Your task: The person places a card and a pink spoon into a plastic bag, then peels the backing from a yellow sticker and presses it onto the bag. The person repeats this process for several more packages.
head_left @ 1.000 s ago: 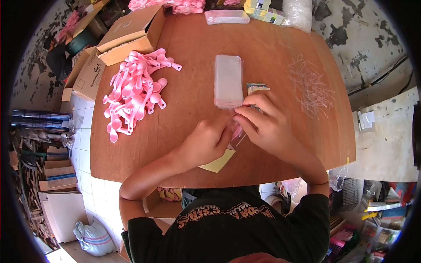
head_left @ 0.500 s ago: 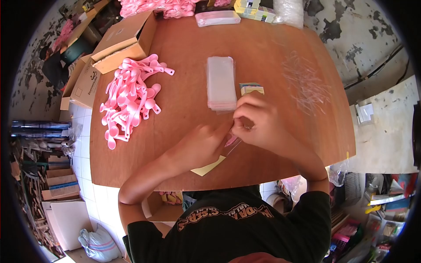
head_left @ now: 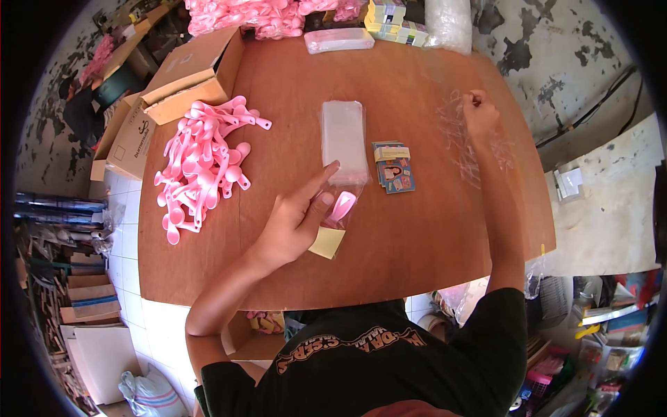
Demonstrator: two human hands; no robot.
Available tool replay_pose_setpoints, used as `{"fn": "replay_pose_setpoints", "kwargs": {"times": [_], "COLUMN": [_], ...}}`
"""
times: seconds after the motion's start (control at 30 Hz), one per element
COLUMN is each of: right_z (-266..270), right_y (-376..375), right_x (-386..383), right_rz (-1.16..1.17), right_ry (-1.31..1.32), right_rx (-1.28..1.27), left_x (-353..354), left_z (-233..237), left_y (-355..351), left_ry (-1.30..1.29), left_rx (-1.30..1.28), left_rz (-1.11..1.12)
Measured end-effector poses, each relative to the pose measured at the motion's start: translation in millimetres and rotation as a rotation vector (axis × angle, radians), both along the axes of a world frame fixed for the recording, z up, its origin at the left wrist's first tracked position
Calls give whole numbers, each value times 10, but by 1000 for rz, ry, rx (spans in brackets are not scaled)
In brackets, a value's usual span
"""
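Observation:
My left hand (head_left: pixel 288 226) is at a small clear plastic bag (head_left: pixel 351 201), thumb on its left edge, the other fingers mostly hidden. Its index finger stretches to the lower edge of a stack of clear bags (head_left: pixel 344 139). Inside the small bag lie a pink spoon (head_left: pixel 341 206), partly seen, and a pale yellow card (head_left: pixel 327 242). My right hand (head_left: pixel 480 115) is closed above a loose pile of thin clear strips (head_left: pixel 462 149) at the right; whatever its fingers hold is too small to make out. Printed cards (head_left: pixel 396 174), banded together, lie right of the bag stack.
Pink spoons (head_left: pixel 205 163) are heaped at the left beside a cardboard box (head_left: pixel 191 73). Along the far edge sit pink packets (head_left: pixel 243 17), a clear-wrapped bundle (head_left: pixel 339 40), card stacks (head_left: pixel 392 24) and a plastic roll (head_left: pixel 448 24). A wall stands at the right.
My right hand has left the small bag and moved far right and forward to the strips. My left hand has shifted forward with the bag. The banded cards are now uncovered.

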State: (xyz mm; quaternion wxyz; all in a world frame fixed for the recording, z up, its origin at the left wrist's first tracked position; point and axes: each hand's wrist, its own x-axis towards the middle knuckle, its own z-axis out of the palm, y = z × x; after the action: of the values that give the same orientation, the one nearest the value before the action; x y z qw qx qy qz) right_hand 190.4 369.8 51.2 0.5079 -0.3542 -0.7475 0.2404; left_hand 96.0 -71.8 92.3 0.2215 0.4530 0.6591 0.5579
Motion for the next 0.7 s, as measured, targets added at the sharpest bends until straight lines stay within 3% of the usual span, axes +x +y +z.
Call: {"fn": "replay_pose_setpoints", "kwargs": {"times": [0.07, 0.1, 0.17, 0.2, 0.27, 0.4, 0.47, 0.6, 0.67, 0.7], "right_z": [-11, 2, 15, -87, -373, -62, 168, 545, 644, 794], "right_y": [283, 300, 330, 469, 816, 530, 377, 54, -62, -318], "right_x": [52, 42, 29, 14, -12, 125, 162, 239, 217, 205], "right_rz": [-129, -128, 98, 98, 407, 429, 244, 239, 466, 474], "right_ry": [-502, -497, -888, -884, -821, -640, -427, -338, -187, -189], "right_rx": [450, 455, 414, 419, 521, 336, 302, 202, -74, -76], "left_x": [7, 21, 27, 26, 22, -2, -14, 2, -5, 13], "left_z": [-10, -7, 5, 10, 28, -17, -91, -123, -118, -124], "left_y": [-16, -24, -33, -38, -37, -13, 21, 56, 85, 122], "left_ry": [56, 25, -2, 17, 36, -120, -150, -265, -326, -326], "left_rx": [-24, -15, 0, -1, -2, 10, 21, 68, 37, 106], "left_rz": [22, 24, 30, 36, 43, -19, -31, -16, -20, 4]}}
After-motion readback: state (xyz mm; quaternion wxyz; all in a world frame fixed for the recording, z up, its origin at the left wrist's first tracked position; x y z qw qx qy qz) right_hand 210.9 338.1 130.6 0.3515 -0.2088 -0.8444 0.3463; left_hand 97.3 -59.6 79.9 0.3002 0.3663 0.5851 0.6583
